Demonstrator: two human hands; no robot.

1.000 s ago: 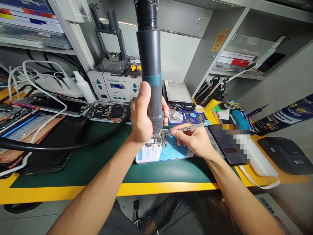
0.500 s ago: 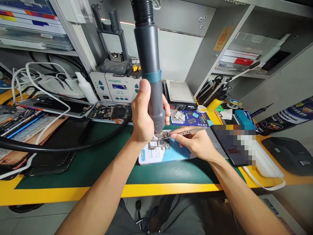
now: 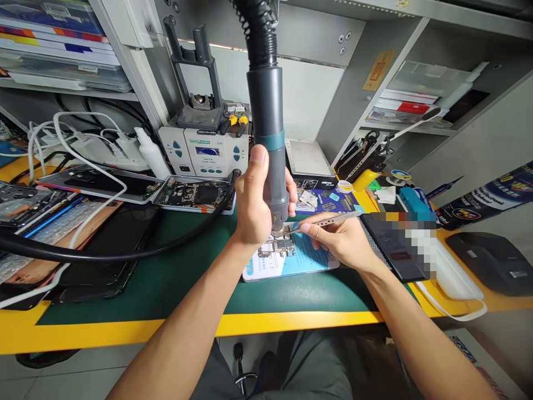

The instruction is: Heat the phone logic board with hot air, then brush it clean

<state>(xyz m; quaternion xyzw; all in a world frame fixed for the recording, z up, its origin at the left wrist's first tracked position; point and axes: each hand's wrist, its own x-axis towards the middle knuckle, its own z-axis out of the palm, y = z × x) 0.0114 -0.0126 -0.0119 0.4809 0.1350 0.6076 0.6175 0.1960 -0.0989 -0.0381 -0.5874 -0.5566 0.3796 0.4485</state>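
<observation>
My left hand (image 3: 255, 194) is wrapped round a dark grey hot air gun (image 3: 270, 111), held upright with its nozzle pointing down. Just below the nozzle lies a small phone circuit board (image 3: 277, 246), on a white and blue printed card (image 3: 310, 260). My right hand (image 3: 339, 239) pinches metal tweezers (image 3: 333, 219), whose tips reach the board's far edge beside the nozzle. Whether the tips touch or grip anything is hidden by the nozzle. The card rests on a green mat (image 3: 200, 283).
A white hot air station (image 3: 208, 150) stands at the back, its black hose (image 3: 166, 253) crossing the left side. Dismantled phones (image 3: 112, 244) lie at left. To the right are a dark screen (image 3: 393, 250), a black box (image 3: 491, 264) and a dark can (image 3: 487, 194).
The view has shifted slightly, so most things sit further right. The hot air gun's nozzle now covers the board's far edge, with the tweezers still beside it. Both hands keep their grips.
</observation>
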